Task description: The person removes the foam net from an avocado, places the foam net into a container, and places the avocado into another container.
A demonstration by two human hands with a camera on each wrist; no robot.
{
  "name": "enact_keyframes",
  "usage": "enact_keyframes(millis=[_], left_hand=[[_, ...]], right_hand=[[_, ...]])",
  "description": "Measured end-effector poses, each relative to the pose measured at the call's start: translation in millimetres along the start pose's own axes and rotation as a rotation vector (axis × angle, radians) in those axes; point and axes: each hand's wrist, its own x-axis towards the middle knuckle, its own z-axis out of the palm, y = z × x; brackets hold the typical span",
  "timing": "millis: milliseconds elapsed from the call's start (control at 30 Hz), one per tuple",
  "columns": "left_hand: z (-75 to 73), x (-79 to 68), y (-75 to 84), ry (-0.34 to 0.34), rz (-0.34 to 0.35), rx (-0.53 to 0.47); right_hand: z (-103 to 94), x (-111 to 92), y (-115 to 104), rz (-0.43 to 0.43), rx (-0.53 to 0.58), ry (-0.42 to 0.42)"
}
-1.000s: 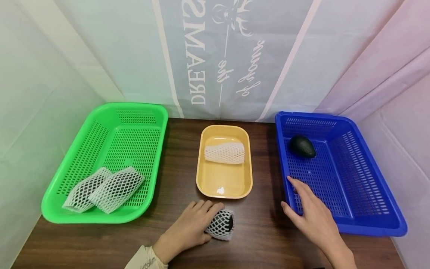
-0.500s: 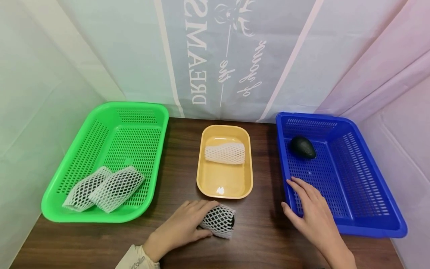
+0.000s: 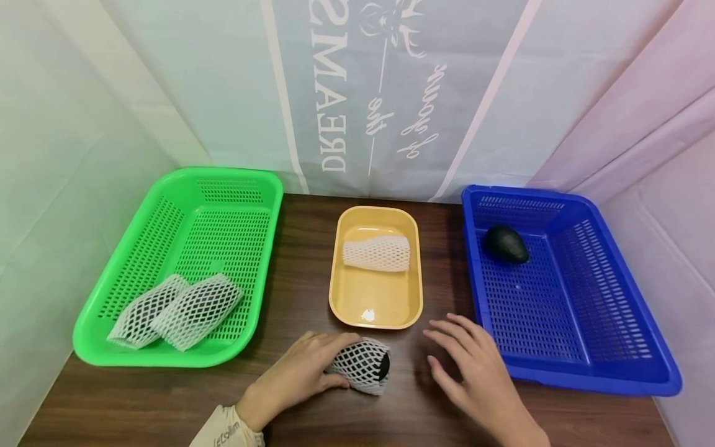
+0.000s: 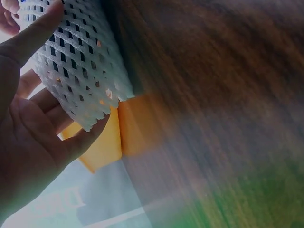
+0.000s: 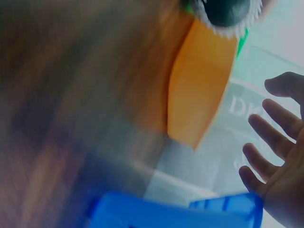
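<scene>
My left hand (image 3: 298, 375) grips a dark avocado (image 3: 383, 366) in a white foam net sleeve (image 3: 359, 365), low over the table in front of the yellow tray. The avocado's bare end shows at the sleeve's right mouth. In the left wrist view, thumb and fingers lie around the netting (image 4: 76, 52), whose near end is loose. My right hand (image 3: 475, 375) is to the right of it with fingers spread, holding nothing. From the right wrist view, the avocado end (image 5: 228, 9) appears beyond the open right hand (image 5: 280, 147).
At left, a green basket (image 3: 270, 248) holds two netted avocados (image 3: 198, 310). The yellow tray (image 3: 374, 301) in the middle has one flattened foam net (image 3: 377, 253) in it. A blue basket (image 3: 558, 335) at right contains a bare avocado (image 3: 505, 244). Behind stands a printed cloth (image 3: 385, 155).
My right hand has moved left from the blue basket's edge toward the netted avocado. My left hand has drawn back slightly to the sleeve's left end, still holding it.
</scene>
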Motion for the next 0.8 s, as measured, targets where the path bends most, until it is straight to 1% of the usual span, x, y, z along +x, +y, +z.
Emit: enact_keyframes(millis=[67,133,233,433,633,800], left_hand=[[0.7,0.0,-1.4,0.009,0.005,-0.009],[1.3,0.0,-2.5,0.018,0.01,-0.011],[2.1,0.0,-4.3,0.035,0.018,-0.009],[3.5,-1.3,-8.1,0.064,0.038,0.008],[5.1,-2.6,-11.5,0.066,0.046,0.0],[6.3,-2.8,-12.4,0.06,0.052,-0.002]], right_hand=[[4.6,-2.6,-5.5,0.014,0.008,-0.054],[8.9,-4.8,-10.2,0.018,0.019,-0.086],[15.1,-7.5,-16.8,0.019,0.046,-0.103],[25.3,-10.4,-25.5,0.066,0.07,-0.152],[35.3,-10.7,-31.4,0.059,0.081,-0.185],[40.4,-11.3,-34.2,0.101,0.057,-0.242]])
